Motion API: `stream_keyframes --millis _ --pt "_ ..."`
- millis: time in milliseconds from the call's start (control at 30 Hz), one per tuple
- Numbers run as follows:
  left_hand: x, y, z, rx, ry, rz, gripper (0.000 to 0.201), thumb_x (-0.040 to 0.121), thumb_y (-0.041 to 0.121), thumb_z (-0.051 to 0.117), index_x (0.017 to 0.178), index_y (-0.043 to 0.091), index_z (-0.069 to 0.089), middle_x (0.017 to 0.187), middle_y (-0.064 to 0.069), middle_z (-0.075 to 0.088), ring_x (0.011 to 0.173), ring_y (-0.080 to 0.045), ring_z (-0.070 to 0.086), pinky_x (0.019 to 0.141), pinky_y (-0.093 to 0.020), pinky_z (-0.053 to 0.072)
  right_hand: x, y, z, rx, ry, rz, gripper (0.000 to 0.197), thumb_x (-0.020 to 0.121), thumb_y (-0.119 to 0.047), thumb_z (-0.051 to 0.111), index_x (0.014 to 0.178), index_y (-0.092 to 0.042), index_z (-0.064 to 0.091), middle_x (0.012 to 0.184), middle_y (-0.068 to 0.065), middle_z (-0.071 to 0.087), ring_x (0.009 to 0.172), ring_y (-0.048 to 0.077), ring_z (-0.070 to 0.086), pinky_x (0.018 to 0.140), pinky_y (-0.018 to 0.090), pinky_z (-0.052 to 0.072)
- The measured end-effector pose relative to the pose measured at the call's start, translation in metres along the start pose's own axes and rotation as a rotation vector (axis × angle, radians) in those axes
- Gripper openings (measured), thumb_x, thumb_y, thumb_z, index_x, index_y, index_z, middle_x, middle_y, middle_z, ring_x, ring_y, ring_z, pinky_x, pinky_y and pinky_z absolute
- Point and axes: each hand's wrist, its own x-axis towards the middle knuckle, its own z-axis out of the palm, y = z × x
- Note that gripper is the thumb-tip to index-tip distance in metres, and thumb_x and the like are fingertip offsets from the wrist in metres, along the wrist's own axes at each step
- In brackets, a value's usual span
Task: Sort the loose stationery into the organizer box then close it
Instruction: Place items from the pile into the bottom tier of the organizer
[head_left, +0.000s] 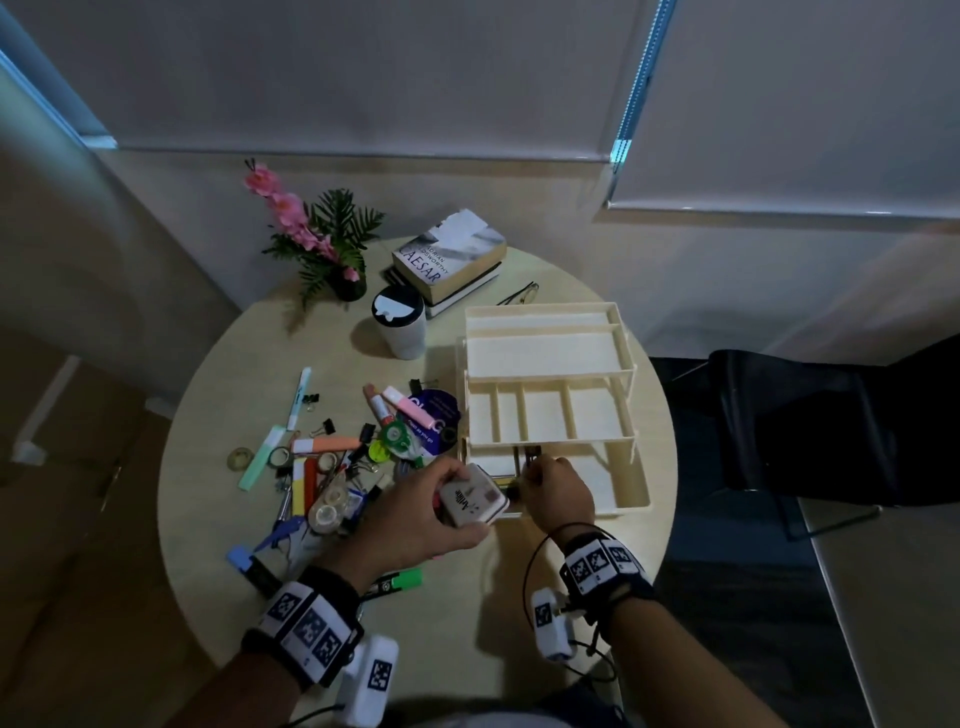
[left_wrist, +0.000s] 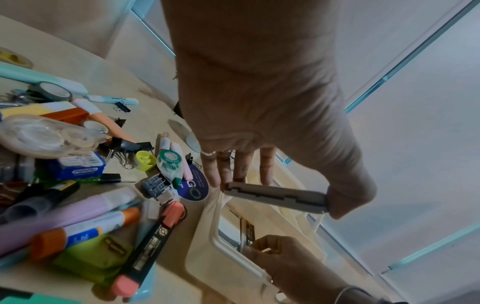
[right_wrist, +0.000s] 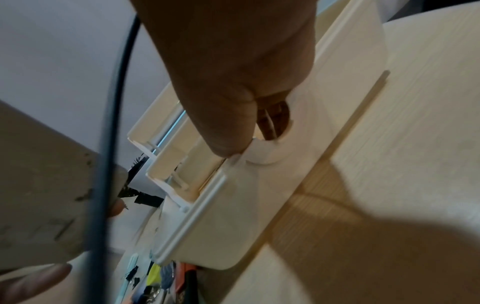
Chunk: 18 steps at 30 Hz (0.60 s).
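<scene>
A cream organizer box (head_left: 638, 500) stands unfolded in stepped tiers on the right of the round table (head_left: 467, 623). My left hand (head_left: 466, 500) grips a flat beige square box (head_left: 475, 512) by its edges, just left of the organizer's front corner; the left wrist view shows this flat box (left_wrist: 275, 197) edge-on. My right hand (head_left: 530, 480) reaches into the bottom tray with curled fingers pinching a slim dark item (left_wrist: 247, 230). Its thumb (right_wrist: 228, 144) touches the front wall's notch. Loose stationery (head_left: 332, 467) lies piled to the left: highlighters, tape rolls, binder clips, correction tape.
At the back stand a lidded cup (head_left: 400, 322), stacked books (head_left: 447, 260), a potted flower (head_left: 322, 234) and glasses (head_left: 519, 293). A green marker (head_left: 400, 579) lies near my left wrist. A black chair (head_left: 805, 415) sits right of the table.
</scene>
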Motion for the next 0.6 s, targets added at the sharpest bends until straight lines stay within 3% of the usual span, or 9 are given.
stream_keyframes --millis 133,233,367,467,600 --pt "0.006 0.008 0.014 -0.024 0.020 0.000 0.058 0.073 0.045 0.091 0.118 0.038 0.054 0.115 0.011 0.067 0.102 -0.004 0.069 0.072 -0.034 0.065 -0.001 0.009 -0.017 0.045 -0.057 -0.127 0.012 0.095 -0.030 0.065 0.098 -0.020 0.072 0.093 0.000 0.057 0.086 0.027 0.063 0.076 0.033 0.051" --pt "0.022 0.015 0.033 -0.033 -0.003 0.016 0.060 0.071 0.049 0.089 0.118 0.038 0.054 0.113 0.012 0.070 0.102 -0.003 0.070 0.079 -0.039 0.065 -0.009 0.030 -0.046 0.078 0.014 -0.205 0.007 0.093 -0.023 0.069 0.098 -0.021 0.073 0.098 0.000 0.065 0.086 0.021 0.066 0.077 0.033 0.053" --pt "0.055 0.029 0.068 -0.013 -0.139 0.038 0.054 0.075 0.053 0.084 0.117 0.040 0.052 0.118 0.011 0.068 0.104 -0.007 0.070 0.088 -0.044 0.061 -0.031 0.067 -0.086 0.181 0.125 -0.237 0.008 0.095 -0.017 0.068 0.093 -0.025 0.069 0.088 -0.012 0.068 0.080 0.004 0.063 0.071 0.022 0.049" --pt "0.082 0.043 0.099 0.033 -0.201 0.052 0.054 0.076 0.057 0.080 0.119 0.041 0.050 0.121 0.010 0.064 0.103 -0.010 0.068 0.088 -0.045 0.060 -0.047 0.093 -0.106 0.229 0.195 -0.222 0.010 0.095 -0.016 0.070 0.092 -0.025 0.070 0.083 -0.014 0.068 0.079 0.002 0.064 0.070 0.022 0.050" --pt "0.113 0.060 0.138 0.114 -0.195 0.063 0.064 0.081 0.055 0.080 0.132 0.034 0.047 0.129 0.007 0.059 0.108 -0.012 0.064 0.092 -0.038 0.059 -0.056 0.121 -0.113 0.316 0.193 -0.185 0.013 0.096 -0.015 0.070 0.092 -0.028 0.070 0.089 -0.014 0.071 0.081 0.007 0.066 0.071 0.029 0.056"
